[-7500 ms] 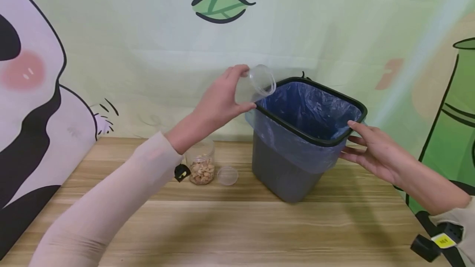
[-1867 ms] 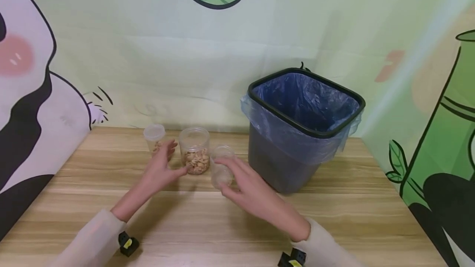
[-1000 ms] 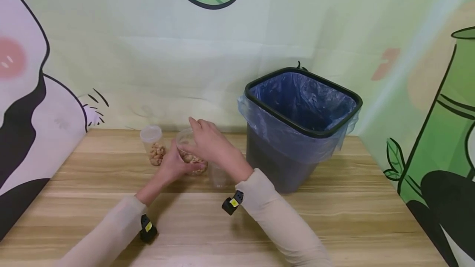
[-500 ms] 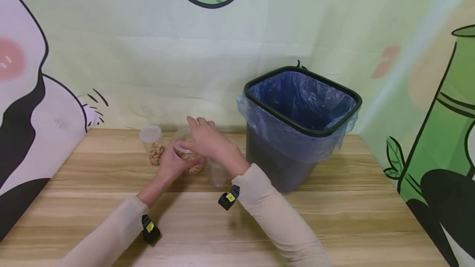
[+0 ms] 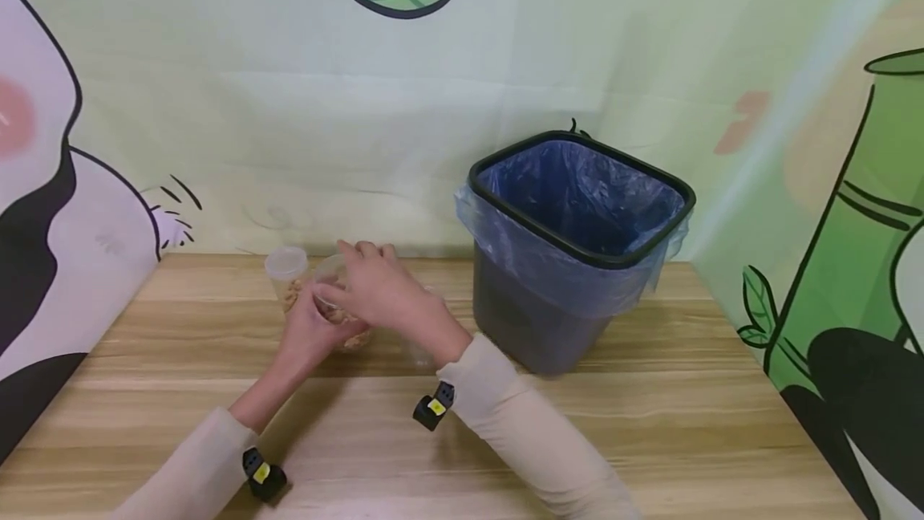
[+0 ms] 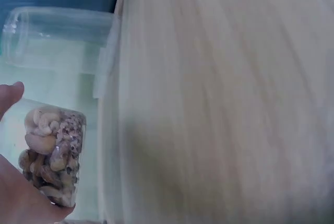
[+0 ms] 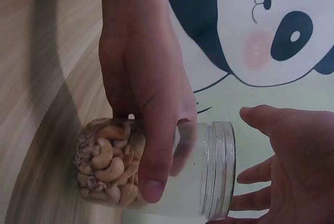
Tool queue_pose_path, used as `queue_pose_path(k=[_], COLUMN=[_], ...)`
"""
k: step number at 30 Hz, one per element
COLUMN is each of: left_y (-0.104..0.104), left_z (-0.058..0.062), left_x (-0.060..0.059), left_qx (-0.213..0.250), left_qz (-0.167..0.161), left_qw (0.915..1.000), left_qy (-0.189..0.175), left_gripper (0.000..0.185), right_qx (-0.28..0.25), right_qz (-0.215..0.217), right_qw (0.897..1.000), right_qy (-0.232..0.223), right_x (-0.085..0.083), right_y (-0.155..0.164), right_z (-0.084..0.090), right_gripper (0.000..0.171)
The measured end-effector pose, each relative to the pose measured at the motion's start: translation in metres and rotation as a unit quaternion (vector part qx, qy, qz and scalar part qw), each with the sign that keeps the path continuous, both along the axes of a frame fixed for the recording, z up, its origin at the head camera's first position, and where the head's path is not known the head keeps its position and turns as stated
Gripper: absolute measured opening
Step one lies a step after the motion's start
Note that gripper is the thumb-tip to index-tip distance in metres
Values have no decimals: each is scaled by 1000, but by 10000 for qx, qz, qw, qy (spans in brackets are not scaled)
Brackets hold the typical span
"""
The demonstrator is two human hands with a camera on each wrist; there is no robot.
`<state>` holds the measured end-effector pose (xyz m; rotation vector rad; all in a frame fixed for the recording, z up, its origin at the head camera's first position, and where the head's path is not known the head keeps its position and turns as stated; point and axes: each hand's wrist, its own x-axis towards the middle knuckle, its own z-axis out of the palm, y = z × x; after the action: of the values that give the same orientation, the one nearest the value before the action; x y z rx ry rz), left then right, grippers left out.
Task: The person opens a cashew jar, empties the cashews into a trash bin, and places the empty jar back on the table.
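In the head view my left hand [image 5: 310, 327] grips a clear jar of cashews [image 5: 355, 340], thumb across its front. The right wrist view shows the cashew jar [image 7: 112, 166] side-on, with that thumb wrapped over the wall and the nuts at the base end. My right hand [image 5: 378, 287] arches over the jar's top. In the right wrist view my right hand [image 7: 297, 161] has its thumb clear of the jar's threaded rim, while its other fingertips sit right at and behind the rim. The jar leans a little left, and its top is partly hidden.
Left of the jar stands a smaller lidded cup [image 5: 286, 265] with nuts in it. A clear cup [image 6: 57, 41] stands to the right, mostly behind my right wrist. Further right is a grey bin [image 5: 537, 327] with a black rim and blue liner. A printed cloth [image 5: 404, 103] hangs behind.
Earlier my left hand held a clear container by the bin's rim. Since then my right hand left the clear cup for the jar's top; both hands and jar have shifted slightly left, the jar tilting.
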<state>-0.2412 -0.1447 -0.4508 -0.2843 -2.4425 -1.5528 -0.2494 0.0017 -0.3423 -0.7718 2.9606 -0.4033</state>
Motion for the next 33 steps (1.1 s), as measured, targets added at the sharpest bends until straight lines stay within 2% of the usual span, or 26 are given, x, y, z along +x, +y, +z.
queue_pose_path(k=[2, 5, 9, 15, 21, 26, 33], left_y=[0, -1, -1, -3, -1, 4, 6], left_z=[2, 5, 8, 12, 10, 13, 15], left_x=[0, 2, 8, 11, 16, 19, 23], left_qx=[-39, -125, -191, 1, -28, -133, 68], left_qz=[-110, -231, -178, -490, -489, -407, -390], left_qw=[9997, 9987, 9985, 9969, 9980, 9986, 9992], left_qy=[225, 443, 486, 612, 411, 319, 33], left_gripper=[51, 45, 50, 74, 85, 79, 79], right_qx=[-8, 17, 185, 167, 223, 80, 31], right_qz=[-3, -76, -85, 21, 391, 585, -16], right_qw=[10000, 9998, 9991, 9989, 9974, 9961, 9985], right_qy=[96, 208, 370, 448, 558, 650, 553], right_x=[3, 7, 11, 16, 18, 15, 19], right_y=[-3, -6, -9, -9, -7, -4, 2], right_z=[0, 1, 3, 6, 3, 3, 5], right_gripper=[80, 82, 80, 73, 68, 72, 88])
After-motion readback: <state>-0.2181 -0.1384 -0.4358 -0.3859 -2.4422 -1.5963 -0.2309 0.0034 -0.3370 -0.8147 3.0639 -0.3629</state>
